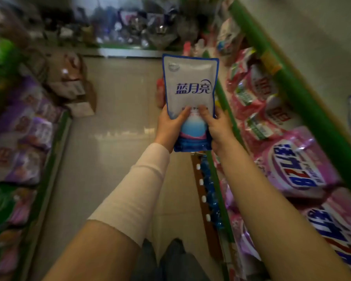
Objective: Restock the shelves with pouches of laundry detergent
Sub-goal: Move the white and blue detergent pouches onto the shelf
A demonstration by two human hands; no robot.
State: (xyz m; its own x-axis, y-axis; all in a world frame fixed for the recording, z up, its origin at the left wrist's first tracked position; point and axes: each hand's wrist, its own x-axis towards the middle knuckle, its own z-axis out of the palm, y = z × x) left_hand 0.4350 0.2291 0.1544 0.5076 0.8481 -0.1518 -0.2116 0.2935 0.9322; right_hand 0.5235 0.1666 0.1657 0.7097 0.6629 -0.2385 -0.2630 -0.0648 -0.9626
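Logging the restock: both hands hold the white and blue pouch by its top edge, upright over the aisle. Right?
Not quite: the head view shows the left hand and right hand holding the white and blue pouch by its lower part, not its top edge. It is upright over the aisle.

The aisle is dim and flatly lit from overhead, with a pale streak of reflected light on the tiled floor (118, 134) and only soft, weak shadows. The detergent pouch (189, 88) at the centre is the sharpest thing, its blue lettering readable and a mild sheen on its glossy white face. The far shelf (130, 27) at the top is dark and smeared with blur, while the pink bags (292, 169) on the right and purple bags (26, 138) on the left stretch and soften toward the wide-angle edges.
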